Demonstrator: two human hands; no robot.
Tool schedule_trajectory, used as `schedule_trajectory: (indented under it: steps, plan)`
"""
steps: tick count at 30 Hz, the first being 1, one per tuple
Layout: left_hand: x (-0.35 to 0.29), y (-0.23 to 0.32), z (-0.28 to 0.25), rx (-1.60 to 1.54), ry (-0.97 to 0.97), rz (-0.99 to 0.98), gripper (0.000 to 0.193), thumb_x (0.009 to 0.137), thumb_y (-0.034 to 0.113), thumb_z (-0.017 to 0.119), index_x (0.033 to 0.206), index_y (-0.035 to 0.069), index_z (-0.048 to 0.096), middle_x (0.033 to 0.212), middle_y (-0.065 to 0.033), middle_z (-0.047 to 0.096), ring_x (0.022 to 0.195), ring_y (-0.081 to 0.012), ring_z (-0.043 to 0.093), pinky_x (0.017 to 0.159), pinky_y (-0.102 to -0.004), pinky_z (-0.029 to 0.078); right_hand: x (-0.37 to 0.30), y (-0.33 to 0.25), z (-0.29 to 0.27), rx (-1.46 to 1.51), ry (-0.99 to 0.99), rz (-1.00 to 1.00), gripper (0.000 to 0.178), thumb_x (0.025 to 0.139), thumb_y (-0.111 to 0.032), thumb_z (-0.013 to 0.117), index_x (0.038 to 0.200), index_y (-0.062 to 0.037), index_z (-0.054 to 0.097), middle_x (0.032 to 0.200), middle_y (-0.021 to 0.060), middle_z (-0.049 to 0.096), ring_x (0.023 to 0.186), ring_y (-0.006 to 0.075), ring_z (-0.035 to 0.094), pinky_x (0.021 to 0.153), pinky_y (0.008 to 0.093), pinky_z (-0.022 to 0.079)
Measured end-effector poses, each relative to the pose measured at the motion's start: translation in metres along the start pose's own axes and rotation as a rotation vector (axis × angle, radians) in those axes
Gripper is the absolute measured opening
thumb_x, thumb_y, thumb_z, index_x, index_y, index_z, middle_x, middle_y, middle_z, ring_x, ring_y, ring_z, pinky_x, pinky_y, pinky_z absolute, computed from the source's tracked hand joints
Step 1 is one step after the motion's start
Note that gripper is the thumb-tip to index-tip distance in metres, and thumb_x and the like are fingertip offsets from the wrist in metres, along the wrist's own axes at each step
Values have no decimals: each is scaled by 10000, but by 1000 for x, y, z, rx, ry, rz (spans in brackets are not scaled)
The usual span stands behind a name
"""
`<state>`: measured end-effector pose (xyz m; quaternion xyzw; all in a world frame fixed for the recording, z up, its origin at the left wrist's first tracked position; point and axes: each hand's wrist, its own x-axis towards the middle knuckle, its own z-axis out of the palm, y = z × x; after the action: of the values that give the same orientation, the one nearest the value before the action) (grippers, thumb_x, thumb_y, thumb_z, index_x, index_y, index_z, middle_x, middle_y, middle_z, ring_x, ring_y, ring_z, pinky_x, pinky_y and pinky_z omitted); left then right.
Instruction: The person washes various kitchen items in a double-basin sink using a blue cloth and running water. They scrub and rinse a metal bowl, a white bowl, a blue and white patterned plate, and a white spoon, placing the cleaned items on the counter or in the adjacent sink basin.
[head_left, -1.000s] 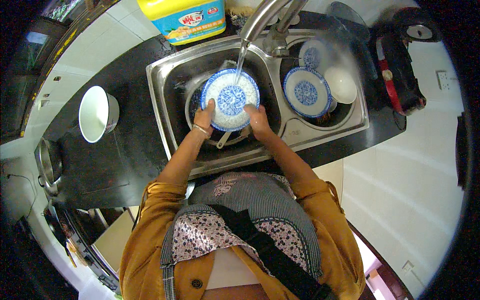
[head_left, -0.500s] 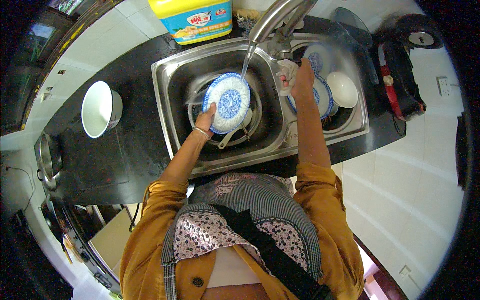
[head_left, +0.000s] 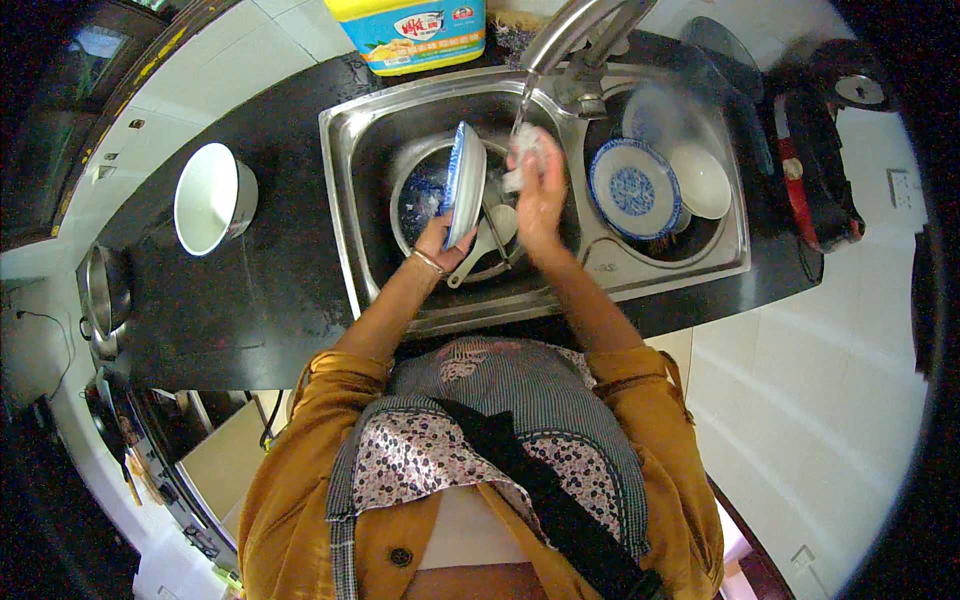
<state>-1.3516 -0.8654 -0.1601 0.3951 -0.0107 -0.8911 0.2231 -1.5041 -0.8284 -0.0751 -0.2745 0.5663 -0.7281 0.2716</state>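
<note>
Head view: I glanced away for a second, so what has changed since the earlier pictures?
The right hand let go of the blue-rimmed plate, went right toward the tap, and came back left with a pale cloth. The left hand kept its grip, tipping that plate nearly edge-on. The white bowl at the right stayed put.

The head-worn fisheye over there peers steeply down from close above the left hand (head_left: 440, 244), right hand (head_left: 541, 195) and sink (head_left: 606, 267), apron (head_left: 505, 393) at six o'clock.
</note>
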Motion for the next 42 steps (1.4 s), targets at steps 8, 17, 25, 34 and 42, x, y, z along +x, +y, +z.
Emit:
schedule_trajectory:
  steps: [8,17,25,34,42]
  plan:
    - [-35,-4,7,-559,-368,-475,383,810,323,509,1119,98,516,944,-74,584,830,-190,579,681,-306,522,-10,20,9,-472,-182,154,315,878,-115,412,1188,-82,457,958,100,569,725,213,564,698,304,481]
    - [-87,71,-17,239,-308,138,428,798,295,571,1130,43,471,847,-74,579,730,-187,589,665,-300,501,-25,51,-42,-502,-341,478,229,828,-192,511,1015,-68,555,741,52,546,561,137,512,427,278,417]
    - [-133,176,-52,671,464,817,255,795,99,572,1028,11,515,925,-82,590,785,-174,576,707,-306,471,-12,62,-70,-867,-358,-2,374,789,-341,565,675,15,569,604,97,563,515,170,509,511,309,428]
    - [-153,198,-62,574,555,873,486,810,17,496,1264,54,327,1105,-127,510,910,-238,544,793,-346,452,55,-63,-31,-320,222,357,378,804,-369,524,652,-29,583,571,46,553,407,115,473,366,231,382]
    - [-144,230,-105,748,644,1005,495,798,20,530,1258,46,348,1068,-109,540,901,-221,547,784,-328,451,73,-53,-43,-310,276,281,307,780,-290,525,666,-15,600,576,55,565,414,111,483,360,232,366]
